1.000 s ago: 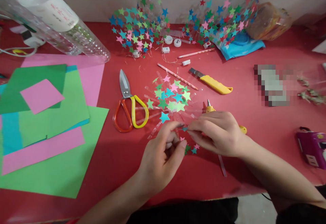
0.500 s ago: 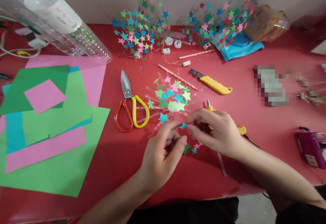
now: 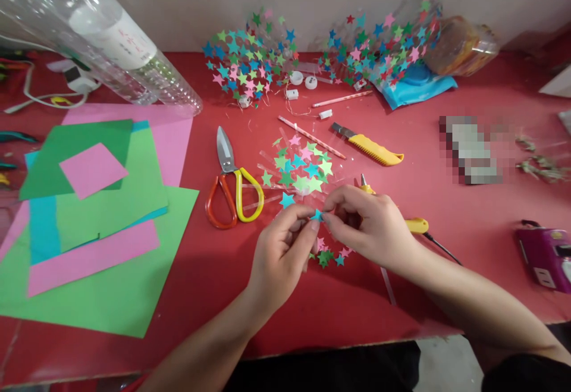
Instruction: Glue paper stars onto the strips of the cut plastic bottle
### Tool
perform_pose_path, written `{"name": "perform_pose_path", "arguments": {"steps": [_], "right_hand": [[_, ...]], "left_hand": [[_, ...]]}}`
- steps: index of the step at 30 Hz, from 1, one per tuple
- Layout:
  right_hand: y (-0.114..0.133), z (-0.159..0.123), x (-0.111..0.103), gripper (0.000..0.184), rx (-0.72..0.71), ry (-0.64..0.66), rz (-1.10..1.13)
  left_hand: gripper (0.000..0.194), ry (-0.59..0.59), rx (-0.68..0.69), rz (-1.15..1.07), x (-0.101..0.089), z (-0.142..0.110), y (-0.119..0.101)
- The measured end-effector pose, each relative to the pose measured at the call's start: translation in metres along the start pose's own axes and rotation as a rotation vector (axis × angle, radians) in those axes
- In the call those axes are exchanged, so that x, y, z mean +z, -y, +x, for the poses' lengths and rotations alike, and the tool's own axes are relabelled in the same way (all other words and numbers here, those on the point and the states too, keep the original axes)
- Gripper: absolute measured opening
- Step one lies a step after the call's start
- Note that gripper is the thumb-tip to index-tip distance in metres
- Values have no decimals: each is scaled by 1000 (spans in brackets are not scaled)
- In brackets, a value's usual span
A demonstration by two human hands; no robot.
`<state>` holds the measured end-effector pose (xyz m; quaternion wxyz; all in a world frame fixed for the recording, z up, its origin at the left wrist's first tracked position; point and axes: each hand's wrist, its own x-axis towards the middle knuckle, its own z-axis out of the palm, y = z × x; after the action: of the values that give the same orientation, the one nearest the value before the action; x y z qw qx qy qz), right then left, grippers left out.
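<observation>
My left hand [image 3: 283,255] and my right hand [image 3: 370,225] meet over the red table, fingertips pinched together on a small blue paper star [image 3: 317,215]. The star seems to sit on a clear plastic strip that belongs to a flat fan of strips studded with coloured stars [image 3: 300,166], lying just beyond my hands. A few loose stars [image 3: 329,256] lie under my hands. A yellow-handled tool [image 3: 414,224] lies partly hidden behind my right hand.
Orange-and-yellow scissors [image 3: 232,184] lie left of the fan, a yellow box cutter [image 3: 372,148] to its right. Coloured paper sheets [image 3: 98,243] cover the left. A clear plastic bottle [image 3: 102,41] lies at the back left, two finished star pieces [image 3: 250,65] by the wall, a purple device [image 3: 546,258] at right.
Both hands have shifted slightly up and away from me, still pinching the blue star. The view has drifted a little to the left and down.
</observation>
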<state>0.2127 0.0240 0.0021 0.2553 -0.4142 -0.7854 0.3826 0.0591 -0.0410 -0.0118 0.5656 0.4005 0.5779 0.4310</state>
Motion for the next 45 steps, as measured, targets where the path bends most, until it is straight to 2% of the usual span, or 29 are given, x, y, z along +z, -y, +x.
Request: {"name": "perform_pose_path", "arguments": {"steps": [11, 16, 25, 45], "right_hand": [[1, 0, 3, 3, 42, 13, 31], [2, -1, 4, 6, 65, 7, 52], [-2, -2, 5, 9, 44, 10, 50], [-5, -3, 7, 14, 2, -17, -8]], "left_hand": [[5, -66, 47, -119, 5, 4, 1], [14, -88, 91, -91, 6, 7, 5], [16, -188, 164, -53, 10, 11, 10], [21, -207, 194, -5, 10, 12, 14]]}}
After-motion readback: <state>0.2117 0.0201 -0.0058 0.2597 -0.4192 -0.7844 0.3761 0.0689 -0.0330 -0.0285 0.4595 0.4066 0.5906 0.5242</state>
